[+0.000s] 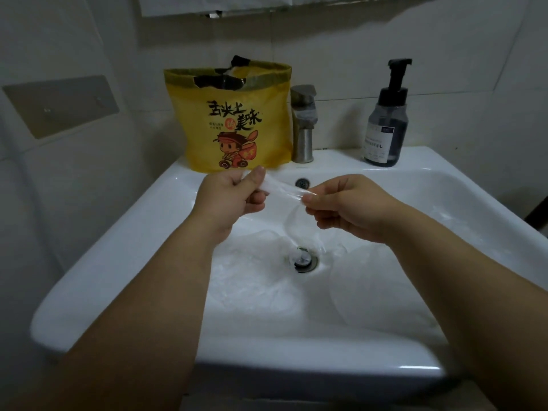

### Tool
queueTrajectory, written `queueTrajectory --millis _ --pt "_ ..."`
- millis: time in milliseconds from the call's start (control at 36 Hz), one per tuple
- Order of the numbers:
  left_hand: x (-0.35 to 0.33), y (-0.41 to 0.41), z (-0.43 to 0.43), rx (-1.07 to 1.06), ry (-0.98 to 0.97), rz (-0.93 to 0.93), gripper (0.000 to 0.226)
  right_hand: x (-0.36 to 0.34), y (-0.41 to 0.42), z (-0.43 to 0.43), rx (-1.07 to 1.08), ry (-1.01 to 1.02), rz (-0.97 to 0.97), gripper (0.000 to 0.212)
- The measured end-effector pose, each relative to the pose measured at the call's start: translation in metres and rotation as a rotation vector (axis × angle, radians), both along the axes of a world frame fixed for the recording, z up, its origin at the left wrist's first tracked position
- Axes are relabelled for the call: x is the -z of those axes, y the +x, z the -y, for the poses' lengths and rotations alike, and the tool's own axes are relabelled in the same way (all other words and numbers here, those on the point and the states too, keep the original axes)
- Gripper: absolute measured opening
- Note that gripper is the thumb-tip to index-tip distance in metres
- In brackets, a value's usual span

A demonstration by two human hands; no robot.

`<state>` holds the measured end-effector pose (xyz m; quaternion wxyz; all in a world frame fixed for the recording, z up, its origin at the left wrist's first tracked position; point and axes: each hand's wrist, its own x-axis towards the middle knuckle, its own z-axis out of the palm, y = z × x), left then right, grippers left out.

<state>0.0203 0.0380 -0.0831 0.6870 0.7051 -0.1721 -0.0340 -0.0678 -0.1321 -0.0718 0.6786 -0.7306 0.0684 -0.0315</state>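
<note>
Both my hands are held over a white sink (pixel 124 241). Between them stretches a thin clear plastic film (pixel 283 189). My left hand (pixel 229 197) pinches its left end between thumb and fingers. My right hand (pixel 353 210) pinches the right end. More clear plastic (pixel 299 229) hangs from the right hand down toward the drain (pixel 304 261). Crumpled transparent film also lies in the basin bottom (pixel 252 277).
A yellow printed bag (pixel 234 123) stands on the sink's back ledge, left of a metal tap (pixel 304 123). A dark pump bottle (pixel 385 126) stands at the back right. The overflow hole (pixel 302 183) sits under the tap. Tiled walls surround the sink.
</note>
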Motion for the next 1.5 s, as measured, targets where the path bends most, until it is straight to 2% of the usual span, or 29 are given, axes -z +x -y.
queueTrajectory --millis 83,222,306,389,556,722,806,972,1111,1167,1361,1472,1500 --pt "-0.002 -0.003 0.003 -0.028 -0.002 0.004 0.028 0.002 -0.004 -0.003 0.007 0.016 0.024 0.007" --pt "-0.010 -0.007 0.005 0.033 -0.085 -0.112 0.024 -0.006 0.000 -0.001 0.075 0.027 0.073 0.010" --pt "-0.019 -0.008 0.003 0.018 -0.037 -0.057 0.021 -0.015 0.005 0.001 0.073 -0.029 0.096 0.015" --pt "-0.034 -0.002 -0.005 -0.068 -0.045 0.028 0.016 -0.029 0.012 -0.005 0.082 -0.103 0.145 0.009" --pt "-0.069 0.010 -0.023 -0.017 -0.134 0.007 0.009 -0.060 0.029 -0.017 0.181 -0.115 0.297 0.008" --pt "-0.087 0.029 -0.033 -0.190 -0.120 0.125 0.013 -0.086 0.053 -0.026 0.161 -0.203 0.324 0.006" --pt "-0.096 0.042 -0.033 -0.200 -0.183 0.104 0.016 -0.100 0.066 -0.030 0.150 -0.213 0.376 0.005" --pt "-0.113 0.069 -0.035 -0.171 -0.203 0.059 0.020 -0.127 0.098 -0.035 0.218 -0.263 0.435 0.024" --pt "-0.127 0.092 -0.045 -0.298 -0.060 0.120 0.013 -0.153 0.131 -0.030 0.379 -0.483 0.533 0.026" --pt "-0.127 0.103 -0.048 -0.338 0.012 0.163 0.024 -0.160 0.147 -0.031 0.393 -0.562 0.529 0.024" --pt "-0.123 0.123 -0.057 -0.318 0.180 0.165 0.033 -0.167 0.201 -0.058 0.142 -0.958 0.367 0.026" --pt "-0.123 0.126 -0.055 -0.265 0.191 0.167 0.036 -0.158 0.221 -0.081 0.012 -1.256 0.171 0.027" --pt "-0.123 0.130 -0.058 -0.268 0.186 0.170 0.037 -0.156 0.230 -0.089 -0.050 -1.278 0.113 0.028"
